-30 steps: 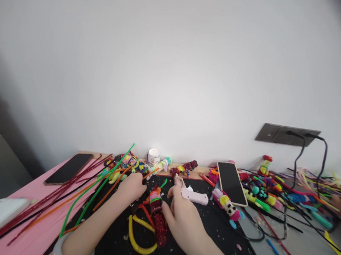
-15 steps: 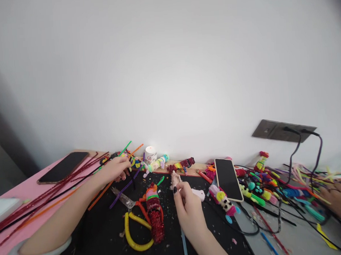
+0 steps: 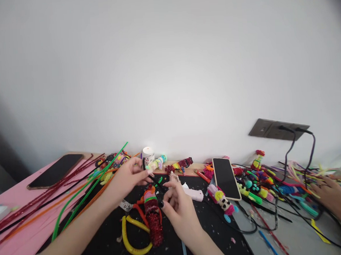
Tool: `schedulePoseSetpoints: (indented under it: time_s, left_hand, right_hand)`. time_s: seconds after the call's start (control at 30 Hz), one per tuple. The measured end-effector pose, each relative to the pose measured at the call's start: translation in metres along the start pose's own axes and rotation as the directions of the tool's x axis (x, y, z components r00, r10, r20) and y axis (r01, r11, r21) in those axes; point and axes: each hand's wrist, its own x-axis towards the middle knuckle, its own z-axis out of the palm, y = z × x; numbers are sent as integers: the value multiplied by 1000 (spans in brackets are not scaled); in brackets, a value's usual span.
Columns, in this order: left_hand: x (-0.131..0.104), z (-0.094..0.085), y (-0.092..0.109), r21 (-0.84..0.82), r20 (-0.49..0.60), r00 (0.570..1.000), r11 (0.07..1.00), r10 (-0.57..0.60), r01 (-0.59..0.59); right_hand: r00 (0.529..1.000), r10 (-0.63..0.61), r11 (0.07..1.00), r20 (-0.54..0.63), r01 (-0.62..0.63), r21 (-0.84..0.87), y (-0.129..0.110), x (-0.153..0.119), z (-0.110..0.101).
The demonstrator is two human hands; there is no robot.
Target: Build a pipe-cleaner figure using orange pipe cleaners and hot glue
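Observation:
In my left hand a black pipe cleaner is pinched, its short end sticking up above the fingers. Its lower end reaches the curled fingertips of my right hand, which seem to grip it; the contact is partly hidden. Just below lies a dark red glittery figure wound from pipe cleaners, with pink, green and orange bands. Beside it are scissors with yellow and red handles, the blades partly covered by my left arm. Behind my right hand rests a white tool with a crusted tip.
A white cup-like container and small pipe-cleaner figures line the wall. Long green pipe cleaners and a dark phone are at left. Right are a pale-framed phone, plugged-in cables and another person's hand among pipe cleaners.
My left hand has moved right, bringing the black pipe cleaner toward my right hand. My right hand has shifted slightly left from the white tool's tip. Green pipe cleaners now show beside my left arm.

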Motion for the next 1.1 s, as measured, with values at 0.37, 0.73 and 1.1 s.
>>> schedulePoseSetpoints:
  time_s: [0.37, 0.73, 1.1]
  left_hand:
    - [-11, 34, -23, -48, 85, 992, 995, 94, -90]
    - [-24, 12, -20, 46, 16, 977, 976, 213, -214]
    - [-41, 25, -35, 272, 67, 928, 888, 368, -371]
  right_hand:
    - [995, -68, 969, -79, 47, -243, 7, -3, -7]
    - [990, -101, 966, -100, 74, -249, 3, -5, -14]
    - [974, 227, 887, -2, -206, 414, 1, -6, -3]
